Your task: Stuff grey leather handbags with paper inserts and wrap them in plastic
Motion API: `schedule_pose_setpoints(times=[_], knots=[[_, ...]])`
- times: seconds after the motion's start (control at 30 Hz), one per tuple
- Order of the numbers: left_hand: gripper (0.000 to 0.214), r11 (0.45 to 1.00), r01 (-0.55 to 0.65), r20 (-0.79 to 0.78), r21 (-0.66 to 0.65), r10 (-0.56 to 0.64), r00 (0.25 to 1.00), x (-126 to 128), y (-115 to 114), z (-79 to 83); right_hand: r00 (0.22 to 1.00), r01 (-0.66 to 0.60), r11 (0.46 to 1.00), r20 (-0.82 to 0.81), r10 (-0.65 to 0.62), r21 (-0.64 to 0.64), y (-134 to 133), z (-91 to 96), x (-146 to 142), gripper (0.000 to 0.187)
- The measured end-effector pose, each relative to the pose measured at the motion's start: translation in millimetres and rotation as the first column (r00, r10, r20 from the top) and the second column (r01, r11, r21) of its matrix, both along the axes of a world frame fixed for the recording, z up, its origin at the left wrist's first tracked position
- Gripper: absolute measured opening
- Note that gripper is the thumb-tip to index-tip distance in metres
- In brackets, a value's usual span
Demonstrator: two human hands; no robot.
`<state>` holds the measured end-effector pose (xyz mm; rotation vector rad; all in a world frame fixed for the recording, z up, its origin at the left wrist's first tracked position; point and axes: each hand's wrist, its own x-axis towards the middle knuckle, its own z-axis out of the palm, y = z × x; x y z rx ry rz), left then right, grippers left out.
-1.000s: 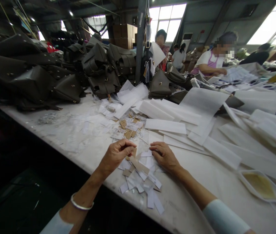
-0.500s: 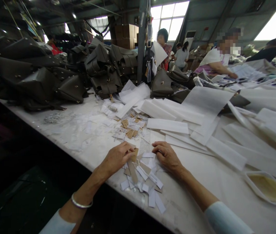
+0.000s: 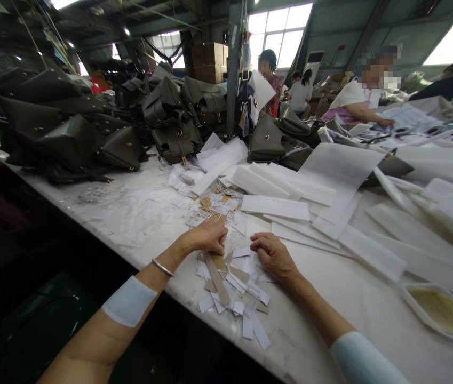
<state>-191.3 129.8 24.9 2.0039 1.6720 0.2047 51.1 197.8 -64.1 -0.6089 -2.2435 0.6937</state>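
1. Brown strip (image 3: 215,277): released, now flat on worktop (image 3: 330,298) among white slips (image 3: 250,290).
2. Left hand (image 3: 207,236): advanced to brown tags (image 3: 209,204), fingers together, palm down, empty.
3. Right hand (image 3: 273,257): unmoved, curled on slips; grip unclear.

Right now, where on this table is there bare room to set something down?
Barest: the table between the right hand, the white strips and the tray. A narrower patch lies along the near edge left of the left hand. Crowded: the paper slips between both hands, and the dark bags far left.
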Motion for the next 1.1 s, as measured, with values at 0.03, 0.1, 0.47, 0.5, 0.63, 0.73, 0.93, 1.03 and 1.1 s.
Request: schedule_pose_setpoints(times=[0.03, 0.1, 0.47, 0.5, 0.63, 0.73, 0.93, 1.03, 1.1], knots=[[0.018, 1.0, -0.007, 0.05, -0.016, 0.008, 0.999, -2, -1, 3.5, 1.0, 0.0, 1.0, -0.004, 0.0, -0.002, 0, -0.3, 0, 0.028], [0.015, 0.999, -0.025, 0.16, -0.033, 0.03, 0.987, -7, -4, 14.4, 1.0, 0.003, 1.0, -0.014, -0.003, -0.005, 0, -0.9, 0, 0.029], [0.038, 0.968, -0.23, 0.959, 0.102, -0.034, 0.281, -10, -9, 88.1, 1.0, -0.001, 1.0, -0.023, 0.0, -0.011, 2, -1.8, 0, 0.027], [0.038, 0.962, -0.246, 0.972, 0.121, -0.064, 0.225, -9, -8, 94.1, 1.0, 0.006, 1.0, -0.027, -0.006, -0.013, 2, -1.7, 0, 0.027], [0.042, 0.945, -0.255, 0.968, 0.205, -0.158, 0.193, -2, -3, 117.6, 1.0, 0.012, 1.0, -0.027, -0.012, -0.023, 1, -1.5, 0, 0.028], [0.041, 0.947, -0.235, 0.926, 0.219, -0.126, 0.356, 7, 1, 131.3, 1.0, 0.016, 1.0, -0.02, -0.016, -0.022, 2, -1.5, 0, 0.029], [0.043, 0.858, -0.414, 0.929, 0.303, -0.17, 0.329, 13, 15, 140.1, 1.0, 0.012, 0.999, -0.021, -0.012, -0.032, 1, 0.2, 0, 0.028], [0.035, 0.755, -0.589, 0.927, 0.289, -0.068, 0.368, -4, 36, 130.7, 1.0, 0.018, 0.999, -0.016, -0.019, -0.039, 0, 1.1, 0, 0.026], [0.03, 0.639, -0.716, 0.899, 0.281, 0.087, 0.43, -22, 53, 120.1, 0.999, 0.03, 0.999, -0.018, -0.031, -0.043, 1, 0.5, 0, 0.027]])
